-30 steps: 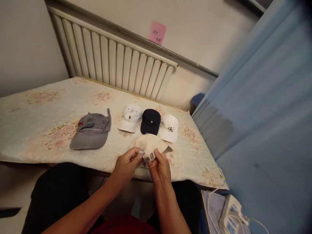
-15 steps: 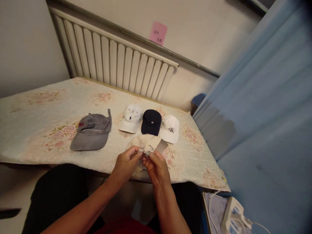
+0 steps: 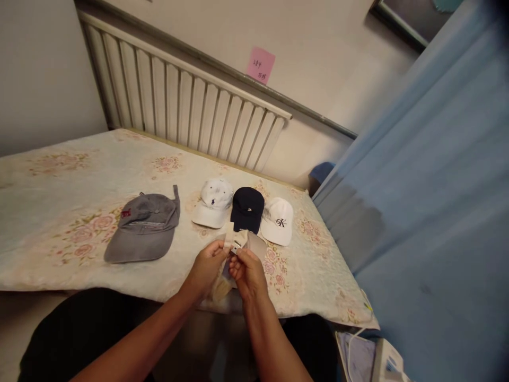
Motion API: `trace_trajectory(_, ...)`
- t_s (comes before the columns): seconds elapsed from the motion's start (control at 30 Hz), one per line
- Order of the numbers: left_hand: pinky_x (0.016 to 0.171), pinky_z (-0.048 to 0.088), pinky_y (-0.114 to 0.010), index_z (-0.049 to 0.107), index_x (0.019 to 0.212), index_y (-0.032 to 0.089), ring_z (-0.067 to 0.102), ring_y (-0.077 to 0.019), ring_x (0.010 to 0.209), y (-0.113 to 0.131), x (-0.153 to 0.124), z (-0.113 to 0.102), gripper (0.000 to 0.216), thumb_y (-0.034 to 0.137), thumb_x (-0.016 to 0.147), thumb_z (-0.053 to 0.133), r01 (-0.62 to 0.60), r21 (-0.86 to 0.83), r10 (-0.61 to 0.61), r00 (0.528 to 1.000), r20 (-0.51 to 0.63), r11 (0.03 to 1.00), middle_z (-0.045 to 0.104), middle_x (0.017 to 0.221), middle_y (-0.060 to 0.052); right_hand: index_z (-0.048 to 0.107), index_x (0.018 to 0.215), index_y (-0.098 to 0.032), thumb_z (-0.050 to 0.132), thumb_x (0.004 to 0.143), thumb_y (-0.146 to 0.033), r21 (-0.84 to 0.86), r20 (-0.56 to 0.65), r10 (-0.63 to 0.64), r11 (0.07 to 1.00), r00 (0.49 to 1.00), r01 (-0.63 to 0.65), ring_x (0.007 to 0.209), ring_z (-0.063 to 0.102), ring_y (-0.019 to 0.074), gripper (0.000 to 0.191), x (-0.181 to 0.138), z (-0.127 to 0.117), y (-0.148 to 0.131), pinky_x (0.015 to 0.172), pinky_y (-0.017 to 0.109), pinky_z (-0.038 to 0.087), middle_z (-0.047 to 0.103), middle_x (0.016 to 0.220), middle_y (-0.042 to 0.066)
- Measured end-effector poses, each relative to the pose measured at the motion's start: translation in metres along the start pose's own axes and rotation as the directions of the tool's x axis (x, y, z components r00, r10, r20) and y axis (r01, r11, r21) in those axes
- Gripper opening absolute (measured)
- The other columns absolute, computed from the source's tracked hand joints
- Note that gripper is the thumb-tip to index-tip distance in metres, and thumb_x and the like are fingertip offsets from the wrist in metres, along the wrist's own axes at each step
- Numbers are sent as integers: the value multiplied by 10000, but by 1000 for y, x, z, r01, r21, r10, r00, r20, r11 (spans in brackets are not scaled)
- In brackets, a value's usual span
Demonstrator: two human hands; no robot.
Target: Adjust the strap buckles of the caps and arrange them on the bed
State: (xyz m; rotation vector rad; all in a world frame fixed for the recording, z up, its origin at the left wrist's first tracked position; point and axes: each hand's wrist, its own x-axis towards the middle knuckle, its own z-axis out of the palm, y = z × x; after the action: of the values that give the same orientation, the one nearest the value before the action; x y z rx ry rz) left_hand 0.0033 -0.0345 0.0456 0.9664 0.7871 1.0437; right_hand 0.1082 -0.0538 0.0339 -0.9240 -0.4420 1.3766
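Between my hands is a cream cap (image 3: 240,237), its back strap (image 3: 229,233) standing up and a metal buckle (image 3: 236,245) showing on it. My left hand (image 3: 205,268) pinches the strap side, thumb against forefinger. Thumb and fingers of my right hand (image 3: 249,271) are closed at the buckle. Part of the cap is hidden behind my fingers. Just beyond it lie a white cap (image 3: 213,204) with a small dark emblem, a black cap (image 3: 247,207) and a white cap with CK letters (image 3: 277,223). A grey cap (image 3: 145,228) rests farther left.
The caps lie on a floral-covered bed (image 3: 135,164). A white radiator (image 3: 186,101) runs along the wall behind it. On the right hangs a blue curtain (image 3: 417,212), with a white power strip (image 3: 387,363) at the lower right corner.
The cream cap has been turned in my hands, and its strap now points up by my left fingers. The view has tilted slightly upward. The other caps lie as before.
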Motion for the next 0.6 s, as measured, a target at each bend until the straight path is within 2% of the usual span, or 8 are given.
trace_trajectory(0.17,558,454,-264,570,844,158,555,-130,554,-7,17,-14,266,400,745,622,42,-47,-41,999,35,998,608,631,30,589,642,-143,732,660,-277,-114,-37,-24,993,999,20,398,514,66,197,16,-1,10,389,150,392,617,505,-14)
trace_trajectory(0.3,543,452,-270,565,805,169,546,-132,529,-2,32,-23,262,416,743,624,67,-67,-62,995,82,996,585,601,39,605,663,-145,694,693,-296,-253,-59,-102,964,993,83,418,518,63,179,27,-1,13,401,149,389,630,546,-10)
trace_trajectory(0.47,581,439,-257,582,801,165,562,-129,576,5,48,-37,248,396,736,646,96,-86,-85,988,130,992,605,647,35,614,750,-168,651,713,-231,-506,-112,-313,835,943,217,442,517,77,82,33,1,10,440,173,410,596,559,-51)
trace_trajectory(0.53,593,438,-262,584,809,167,561,-134,586,4,51,-42,237,391,748,631,111,-106,-93,982,162,988,601,648,35,626,827,-186,658,708,-201,-580,-97,-381,772,919,259,462,529,89,124,31,5,10,473,187,430,567,546,-71)
trace_trajectory(0.6,625,434,-265,584,783,163,555,-135,611,1,53,-47,220,381,766,610,77,-85,-61,983,173,993,589,648,32,635,920,-201,664,709,-190,-618,-63,-420,729,905,295,494,543,98,214,29,11,12,514,200,452,568,565,-74)
